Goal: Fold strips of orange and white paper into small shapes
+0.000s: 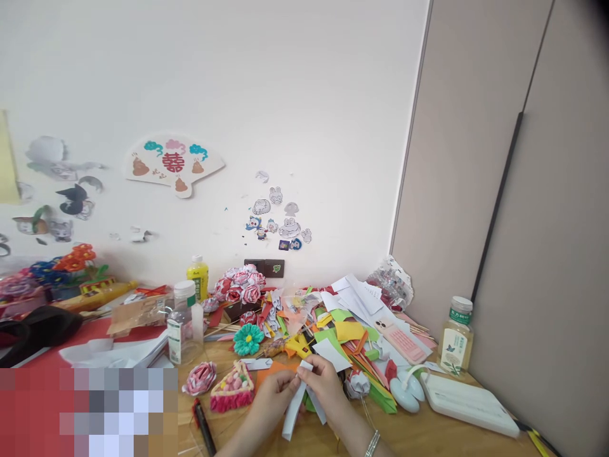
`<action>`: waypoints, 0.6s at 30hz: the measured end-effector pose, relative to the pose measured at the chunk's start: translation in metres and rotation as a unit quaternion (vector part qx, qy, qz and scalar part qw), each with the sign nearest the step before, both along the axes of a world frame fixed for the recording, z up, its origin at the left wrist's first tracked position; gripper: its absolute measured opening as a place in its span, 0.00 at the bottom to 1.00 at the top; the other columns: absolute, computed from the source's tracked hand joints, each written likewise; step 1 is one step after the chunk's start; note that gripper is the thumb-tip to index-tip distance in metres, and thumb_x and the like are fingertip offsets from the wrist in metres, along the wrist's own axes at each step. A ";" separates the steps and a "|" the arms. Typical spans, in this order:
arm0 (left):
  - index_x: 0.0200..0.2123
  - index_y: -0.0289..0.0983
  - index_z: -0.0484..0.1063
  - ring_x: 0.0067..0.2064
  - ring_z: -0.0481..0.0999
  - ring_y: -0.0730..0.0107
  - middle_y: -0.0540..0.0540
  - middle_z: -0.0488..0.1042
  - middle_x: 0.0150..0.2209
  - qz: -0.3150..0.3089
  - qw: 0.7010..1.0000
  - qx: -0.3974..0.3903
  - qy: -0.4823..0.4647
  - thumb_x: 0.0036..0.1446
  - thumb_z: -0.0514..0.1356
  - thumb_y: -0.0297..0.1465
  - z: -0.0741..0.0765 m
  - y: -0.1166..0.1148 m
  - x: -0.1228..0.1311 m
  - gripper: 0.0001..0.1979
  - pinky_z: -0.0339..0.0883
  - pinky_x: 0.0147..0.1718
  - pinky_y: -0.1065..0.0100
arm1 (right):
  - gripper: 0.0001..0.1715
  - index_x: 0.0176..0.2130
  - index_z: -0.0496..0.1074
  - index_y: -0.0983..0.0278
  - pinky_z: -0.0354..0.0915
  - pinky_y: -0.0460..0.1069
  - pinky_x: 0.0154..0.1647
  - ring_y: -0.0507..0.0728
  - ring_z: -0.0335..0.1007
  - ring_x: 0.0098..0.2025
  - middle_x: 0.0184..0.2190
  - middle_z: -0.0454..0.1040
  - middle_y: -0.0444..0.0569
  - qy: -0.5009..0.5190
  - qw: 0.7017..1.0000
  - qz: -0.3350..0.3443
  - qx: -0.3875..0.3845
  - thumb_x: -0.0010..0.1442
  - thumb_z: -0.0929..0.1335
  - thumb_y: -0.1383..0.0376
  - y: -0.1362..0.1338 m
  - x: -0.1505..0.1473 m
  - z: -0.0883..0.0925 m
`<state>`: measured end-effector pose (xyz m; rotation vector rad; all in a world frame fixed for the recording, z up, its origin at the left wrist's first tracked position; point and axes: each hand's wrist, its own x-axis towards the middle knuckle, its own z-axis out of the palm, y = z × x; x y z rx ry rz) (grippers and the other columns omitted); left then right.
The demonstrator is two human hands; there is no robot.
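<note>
The person's left hand [275, 395] and right hand [325, 383] clamp their fingers on a folded white paper strip [295, 410] near its upper end, above the brown wooden desk [419, 438].

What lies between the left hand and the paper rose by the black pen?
Head view: a pink-fringed triangular craft piece lies between the left hand, at the white paper strip, and the paper rose.

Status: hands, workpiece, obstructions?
Left hand and right hand pinching white paper strip. Strip's lower end free. Colored paper pile crowding just beyond.
</note>
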<state>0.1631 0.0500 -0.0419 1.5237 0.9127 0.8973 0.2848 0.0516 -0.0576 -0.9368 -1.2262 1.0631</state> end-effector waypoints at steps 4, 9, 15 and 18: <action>0.20 0.35 0.63 0.16 0.65 0.73 0.51 0.68 0.15 0.004 1.000 -0.001 0.010 0.41 0.53 0.49 0.001 -0.001 0.000 0.21 0.56 0.16 0.72 | 0.15 0.22 0.65 0.66 0.53 0.43 0.21 0.49 0.56 0.20 0.17 0.62 0.40 -0.013 1.000 -0.007 0.003 0.42 0.68 0.56 0.001 0.001 -0.002; 0.18 0.35 0.62 0.16 0.64 0.75 0.51 0.67 0.14 0.014 1.000 0.001 0.023 0.41 0.53 0.50 0.004 -0.003 0.000 0.22 0.56 0.16 0.73 | 0.16 0.22 0.66 0.67 0.53 0.43 0.22 0.49 0.55 0.21 0.18 0.62 0.41 -0.024 1.000 -0.008 0.007 0.44 0.67 0.55 0.000 0.001 0.001; 0.19 0.35 0.62 0.15 0.64 0.73 0.52 0.67 0.14 0.003 1.000 -0.012 0.021 0.38 0.53 0.52 0.005 -0.004 0.001 0.23 0.56 0.15 0.72 | 0.15 0.21 0.64 0.66 0.52 0.42 0.22 0.49 0.54 0.22 0.18 0.60 0.40 -0.055 0.998 -0.022 0.035 0.47 0.65 0.57 0.000 0.001 0.003; 0.18 0.35 0.62 0.15 0.65 0.73 0.51 0.68 0.14 0.014 0.999 -0.017 0.023 0.37 0.53 0.52 0.004 -0.002 0.001 0.24 0.56 0.15 0.72 | 0.14 0.23 0.64 0.67 0.52 0.43 0.23 0.49 0.55 0.23 0.19 0.61 0.41 -0.070 0.996 -0.031 0.036 0.48 0.65 0.57 0.002 0.001 0.001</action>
